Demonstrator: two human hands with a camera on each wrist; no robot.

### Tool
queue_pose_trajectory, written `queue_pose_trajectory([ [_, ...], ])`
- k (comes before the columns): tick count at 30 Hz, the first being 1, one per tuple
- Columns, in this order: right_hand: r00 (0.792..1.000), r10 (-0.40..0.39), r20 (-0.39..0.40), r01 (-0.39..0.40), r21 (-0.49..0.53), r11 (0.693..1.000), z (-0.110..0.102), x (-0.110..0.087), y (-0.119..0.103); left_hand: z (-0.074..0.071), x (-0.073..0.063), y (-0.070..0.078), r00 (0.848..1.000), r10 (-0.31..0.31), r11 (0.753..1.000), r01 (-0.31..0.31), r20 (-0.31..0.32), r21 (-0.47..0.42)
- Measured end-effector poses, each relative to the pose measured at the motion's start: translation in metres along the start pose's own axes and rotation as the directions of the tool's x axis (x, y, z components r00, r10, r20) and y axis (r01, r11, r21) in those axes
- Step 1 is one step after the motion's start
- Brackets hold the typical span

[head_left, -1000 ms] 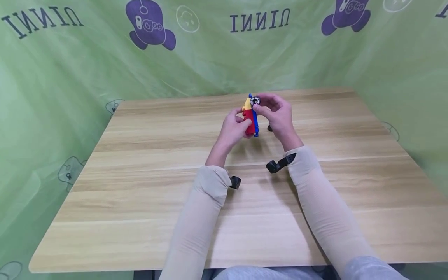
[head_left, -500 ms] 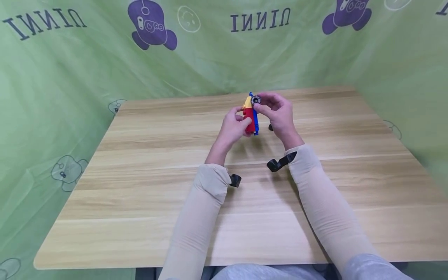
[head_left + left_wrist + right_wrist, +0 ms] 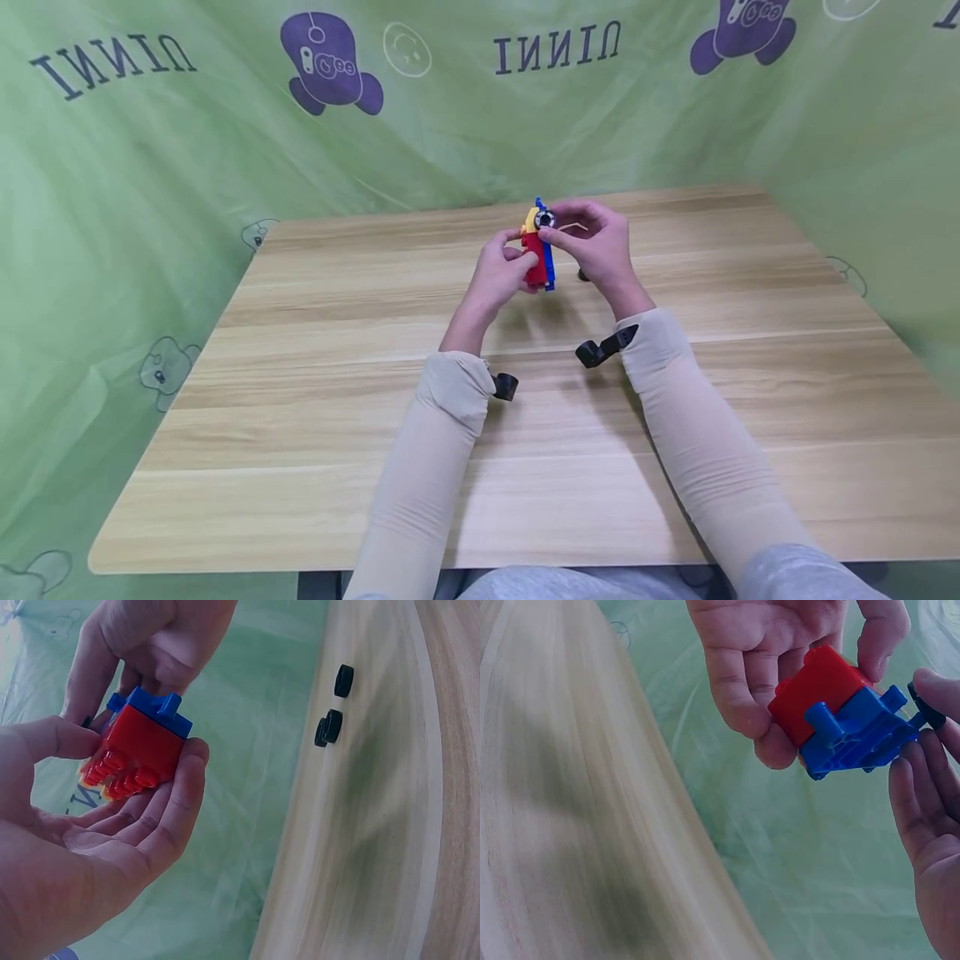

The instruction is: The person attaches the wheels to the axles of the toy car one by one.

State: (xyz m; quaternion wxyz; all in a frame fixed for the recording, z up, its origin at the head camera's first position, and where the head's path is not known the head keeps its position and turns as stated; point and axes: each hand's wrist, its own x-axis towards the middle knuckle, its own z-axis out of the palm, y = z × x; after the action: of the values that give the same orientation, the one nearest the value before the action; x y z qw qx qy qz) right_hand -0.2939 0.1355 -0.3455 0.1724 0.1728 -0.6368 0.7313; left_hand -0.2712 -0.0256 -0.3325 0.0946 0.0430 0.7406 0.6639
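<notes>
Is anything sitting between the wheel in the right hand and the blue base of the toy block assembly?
Nothing visible does. The right hand pinches the small black wheel right against the upper end of the blue base, which the left hand holds up by the red block.

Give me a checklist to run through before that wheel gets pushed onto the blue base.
1. Left hand grips the toy block body: ok.
2. Right hand pinches the wheel at the toy's upper end: ok.
3. Blue base has a bare peg showing: ok.
4. Wheel lined up with its peg: cannot tell.
5. Spare wheels lie apart on the table: ok.
</notes>
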Motion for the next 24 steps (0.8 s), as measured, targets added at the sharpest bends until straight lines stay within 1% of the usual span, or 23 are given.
queue_pose_trajectory([
  [5,1.0,-0.024,0.001,0.024,-0.06,0.998,0.0,-0.002,-0.004,-0.001,0.001,-0.002,1.0,-0.008,1.0,0.008,0.0,-0.023],
  [9,0.998,-0.062,0.012,0.063,-0.113,0.992,0.001,-0.004,-0.006,-0.003,0.002,-0.003,1.0,-0.015,0.998,0.015,-0.002,-0.062],
  [12,0.994,-0.102,0.032,0.105,-0.157,0.982,0.002,-0.005,-0.006,-0.003,0.002,-0.003,1.0,-0.017,0.994,0.016,-0.005,-0.104],
  [15,0.985,-0.165,0.057,0.173,-0.217,0.961,0.002,-0.005,-0.007,-0.004,0.002,-0.003,1.0,-0.012,0.99,0.009,-0.017,-0.14],
  [17,0.974,-0.215,0.073,0.226,-0.248,0.942,0.003,-0.005,-0.008,-0.004,0.002,-0.003,1.0,0.001,0.987,-0.006,-0.027,-0.161],
  [19,0.957,-0.275,0.091,0.29,-0.275,0.917,0.004,-0.004,-0.009,-0.004,0.003,-0.003,0.999,0.013,0.984,-0.02,-0.036,-0.179],
  [24,0.902,-0.407,0.141,0.43,-0.337,0.838,0.005,-0.002,-0.012,-0.005,0.003,-0.003,0.998,0.037,0.976,-0.046,-0.045,-0.213],
])
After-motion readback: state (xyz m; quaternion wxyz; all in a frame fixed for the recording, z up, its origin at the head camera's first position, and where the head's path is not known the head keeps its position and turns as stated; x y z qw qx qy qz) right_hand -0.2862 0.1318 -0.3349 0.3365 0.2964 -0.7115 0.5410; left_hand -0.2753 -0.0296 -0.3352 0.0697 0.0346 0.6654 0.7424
